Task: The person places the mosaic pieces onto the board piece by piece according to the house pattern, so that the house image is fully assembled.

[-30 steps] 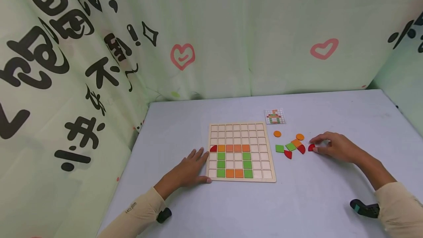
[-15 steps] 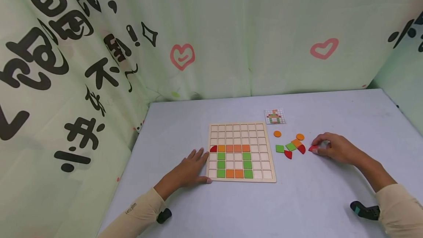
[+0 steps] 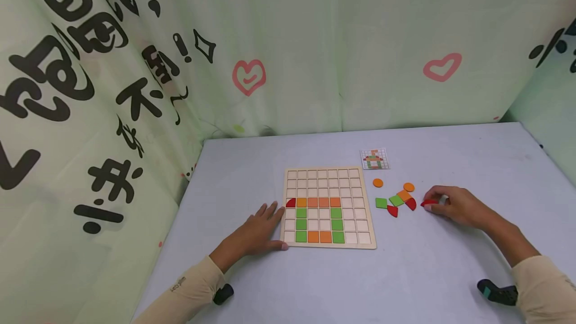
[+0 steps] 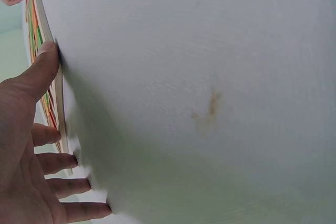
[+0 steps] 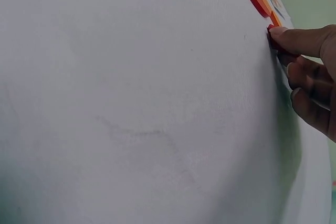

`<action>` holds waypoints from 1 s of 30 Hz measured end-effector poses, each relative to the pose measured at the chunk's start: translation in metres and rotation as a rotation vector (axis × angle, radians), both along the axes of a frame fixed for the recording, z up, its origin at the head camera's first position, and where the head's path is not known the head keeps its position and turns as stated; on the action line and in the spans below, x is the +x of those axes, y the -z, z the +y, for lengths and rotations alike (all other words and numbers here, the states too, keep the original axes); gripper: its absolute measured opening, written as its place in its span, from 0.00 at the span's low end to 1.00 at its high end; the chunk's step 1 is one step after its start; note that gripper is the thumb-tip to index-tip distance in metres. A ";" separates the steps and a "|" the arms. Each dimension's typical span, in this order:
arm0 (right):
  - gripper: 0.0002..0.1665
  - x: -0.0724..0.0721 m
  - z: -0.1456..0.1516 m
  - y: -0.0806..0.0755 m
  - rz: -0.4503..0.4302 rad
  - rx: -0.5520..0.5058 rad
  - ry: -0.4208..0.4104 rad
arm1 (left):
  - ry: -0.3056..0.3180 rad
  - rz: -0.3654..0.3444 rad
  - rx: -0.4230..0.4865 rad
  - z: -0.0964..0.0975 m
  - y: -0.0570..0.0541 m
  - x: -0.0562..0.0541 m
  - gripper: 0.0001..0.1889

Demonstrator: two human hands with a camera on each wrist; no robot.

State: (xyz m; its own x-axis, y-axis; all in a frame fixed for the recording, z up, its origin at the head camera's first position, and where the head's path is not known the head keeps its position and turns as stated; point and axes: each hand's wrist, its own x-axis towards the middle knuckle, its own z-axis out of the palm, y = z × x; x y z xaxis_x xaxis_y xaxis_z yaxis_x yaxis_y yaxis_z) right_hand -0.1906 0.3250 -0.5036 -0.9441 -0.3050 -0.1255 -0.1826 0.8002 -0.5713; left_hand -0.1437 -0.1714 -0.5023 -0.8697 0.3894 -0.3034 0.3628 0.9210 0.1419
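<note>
My right hand (image 3: 456,206) pinches a red quarter-circle tile (image 3: 429,203) between thumb and fingers, right of the loose tiles. In the right wrist view the thumb lies over that red tile (image 5: 274,38). My left hand (image 3: 258,229) rests spread at the left edge of a square wooden grid board (image 3: 370,234), thumb near its lower left corner. The left wrist view shows the thumb against the board's side (image 4: 60,98). On the board sit a red quarter-circle (image 3: 291,202), a row of orange squares (image 3: 318,202), two columns of green squares and a few orange ones below.
Right of the board lie two orange discs (image 3: 378,182), green squares (image 3: 381,203), an orange square (image 3: 403,195) and red quarter-circles (image 3: 392,211). A small pattern card (image 3: 374,159) lies behind them. A pale curtain (image 3: 342,54) hangs past the table's far edge.
My right hand has shifted slightly, and the red tile in its pinch has tipped from flat to more edge-on. The left hand, the board and the other tiles stay in place.
</note>
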 end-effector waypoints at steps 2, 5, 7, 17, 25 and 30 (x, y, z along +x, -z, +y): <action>0.14 0.000 0.000 0.001 0.002 0.004 -0.003 | -0.002 -0.001 0.000 0.000 0.000 0.000 0.53; 0.15 0.000 -0.001 0.002 -0.004 -0.001 -0.007 | -0.004 -0.003 -0.002 -0.001 0.000 0.000 0.53; 0.16 0.001 -0.002 0.002 -0.012 -0.008 -0.001 | -0.002 -0.003 -0.005 -0.001 0.001 0.000 0.53; 0.19 0.004 -0.005 -0.003 -0.020 -0.043 0.032 | 0.001 -0.002 -0.008 -0.001 0.002 0.000 0.53; 0.25 0.003 -0.012 -0.010 -0.114 -0.124 0.052 | 0.005 0.002 -0.009 -0.001 0.001 0.000 0.53; 0.24 0.001 -0.025 -0.012 -0.139 -0.179 0.023 | 0.000 -0.006 -0.004 0.000 0.001 0.000 0.53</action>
